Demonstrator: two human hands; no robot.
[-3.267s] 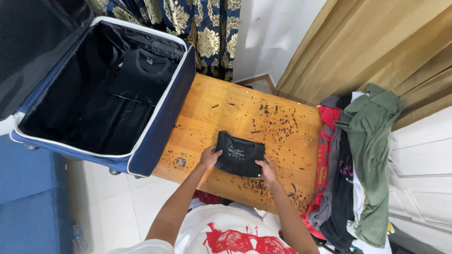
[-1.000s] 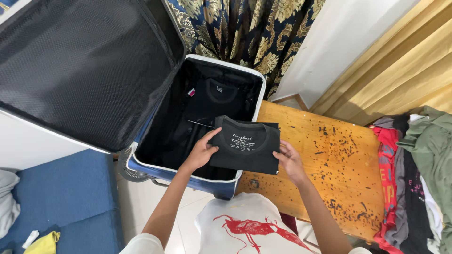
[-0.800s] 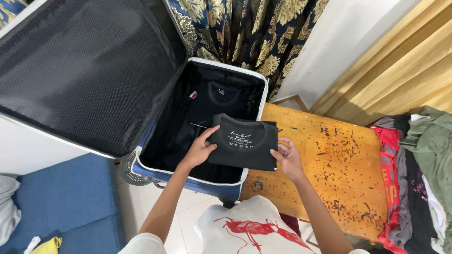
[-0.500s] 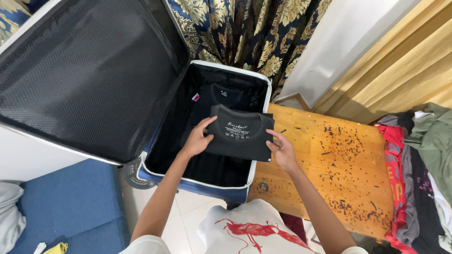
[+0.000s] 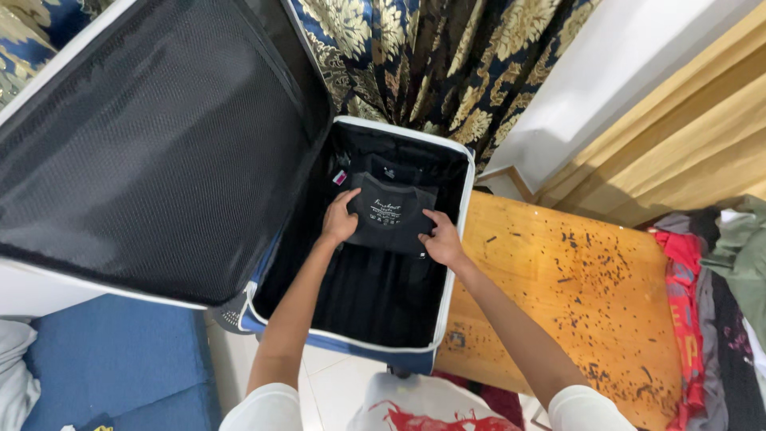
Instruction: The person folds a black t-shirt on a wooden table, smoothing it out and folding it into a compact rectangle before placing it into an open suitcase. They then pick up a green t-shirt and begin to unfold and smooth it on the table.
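My left hand point(image 5: 339, 223) and right hand point(image 5: 441, 242) grip the folded black cotton T-shirt point(image 5: 391, 214) inside the open navy fabric suitcase point(image 5: 449, 263). Uneven release could let the fold collapse.

Bright, even daylight reaches my arms; the wooden table point(image 5: 574, 295) shines softly. Left of it, the open suitcase point(image 5: 375, 279) swallows light, its black lining nearly featureless. Wide-angle edges bend; focus stays sharp.

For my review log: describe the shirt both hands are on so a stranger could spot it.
Look inside the open blue suitcase left of the wooden table. The folded black shirt lies at its far end, between the left hand and right hand, neck label facing up.
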